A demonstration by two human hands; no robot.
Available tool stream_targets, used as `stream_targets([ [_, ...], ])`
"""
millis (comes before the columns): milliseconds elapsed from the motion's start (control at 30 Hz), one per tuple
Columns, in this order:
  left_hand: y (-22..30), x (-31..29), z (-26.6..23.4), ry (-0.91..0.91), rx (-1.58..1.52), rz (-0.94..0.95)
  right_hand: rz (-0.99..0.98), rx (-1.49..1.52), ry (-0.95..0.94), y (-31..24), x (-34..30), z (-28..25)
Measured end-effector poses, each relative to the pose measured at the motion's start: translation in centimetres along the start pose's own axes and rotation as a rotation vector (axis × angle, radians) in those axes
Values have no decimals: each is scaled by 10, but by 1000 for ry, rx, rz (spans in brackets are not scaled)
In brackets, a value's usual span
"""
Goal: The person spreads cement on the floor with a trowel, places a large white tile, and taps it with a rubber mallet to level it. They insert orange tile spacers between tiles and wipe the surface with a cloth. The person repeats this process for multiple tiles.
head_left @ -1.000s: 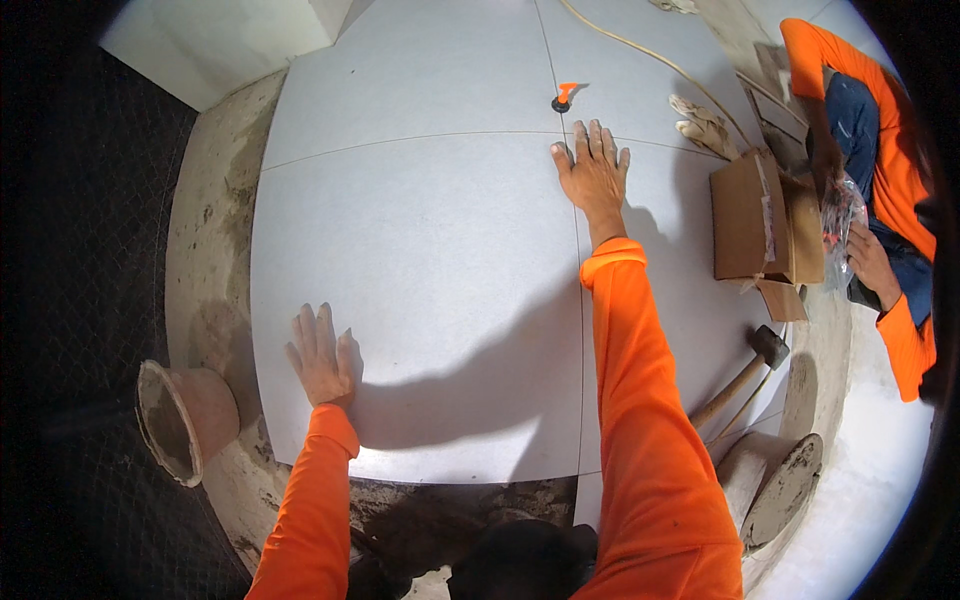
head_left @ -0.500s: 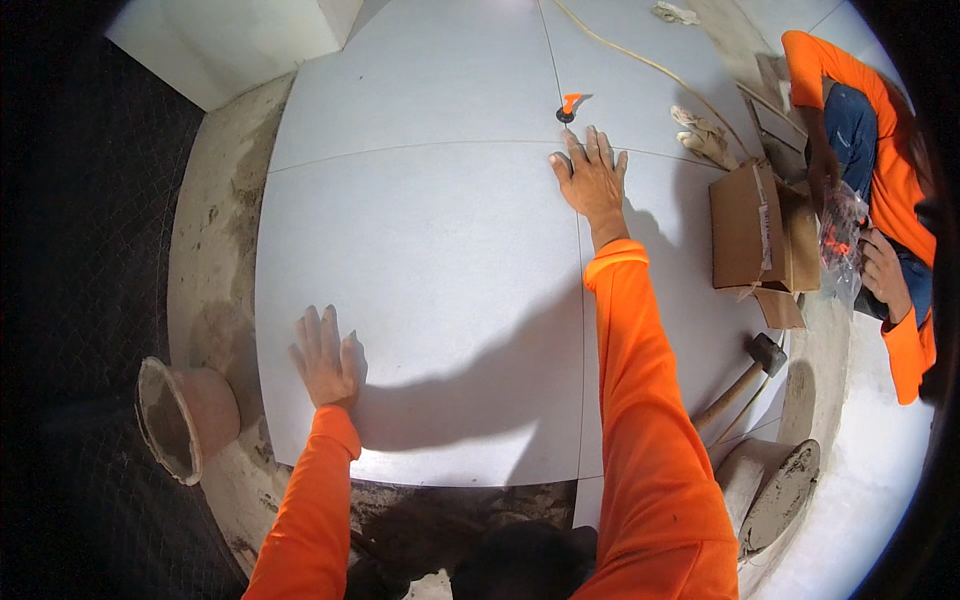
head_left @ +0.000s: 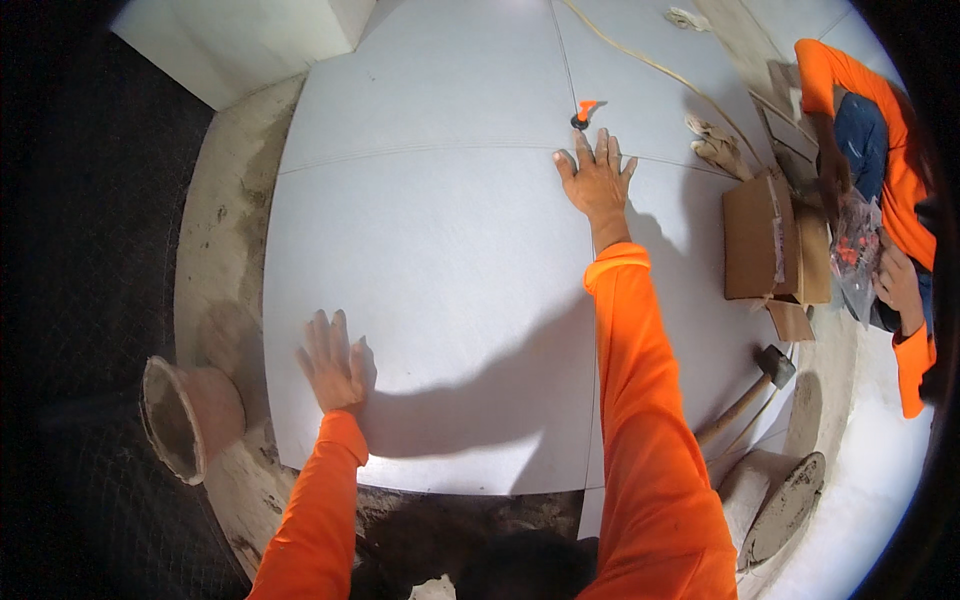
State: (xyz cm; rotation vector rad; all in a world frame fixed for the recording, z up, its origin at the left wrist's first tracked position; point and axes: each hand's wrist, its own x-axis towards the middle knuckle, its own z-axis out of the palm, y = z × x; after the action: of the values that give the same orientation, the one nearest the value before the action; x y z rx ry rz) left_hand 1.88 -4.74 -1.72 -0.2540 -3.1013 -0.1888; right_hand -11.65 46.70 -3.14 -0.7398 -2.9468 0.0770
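Note:
A large pale grey tile (head_left: 430, 250) lies on the floor in front of me. My left hand (head_left: 335, 368) rests flat on its near left part, fingers spread, holding nothing. My right hand (head_left: 598, 188) presses flat across the far right corner, over the seam with the neighbouring tile, its fingers fanned out. Just beyond my right fingertips, an orange T-shaped tile levelling clip with a black round base (head_left: 580, 120) stands at the joint where the tiles meet.
To the left are a mortar-stained bucket (head_left: 190, 420) and dark mesh. A cardboard box (head_left: 757, 240), work gloves (head_left: 716, 148), a mallet (head_left: 745, 392) and another bucket (head_left: 775, 510) sit on the right. There a co-worker (head_left: 890, 190) holds a clear bag of orange pieces. A cable (head_left: 650, 60) crosses the far tiles.
The view has shifted slightly, so the scene sits a little further right. Both my hands remain flat on the tile. The co-worker still handles the clear bag.

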Motion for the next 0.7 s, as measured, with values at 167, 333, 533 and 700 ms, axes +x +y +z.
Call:
stream_targets([
  [167, 1, 0, -2, -4, 2, -4, 15, -29, 77, -43, 2, 14],
  [333, 2, 0, -4, -38, -30, -40, -12, 40, 207, -61, -1, 34],
  [533, 1, 1, -3, -51, -15, -41, -205, 131, 228, -82, 43, 38],
  [700, -1, 0, -2, -86, -26, -50, 126, -184, 121, -119, 99, 23],
])
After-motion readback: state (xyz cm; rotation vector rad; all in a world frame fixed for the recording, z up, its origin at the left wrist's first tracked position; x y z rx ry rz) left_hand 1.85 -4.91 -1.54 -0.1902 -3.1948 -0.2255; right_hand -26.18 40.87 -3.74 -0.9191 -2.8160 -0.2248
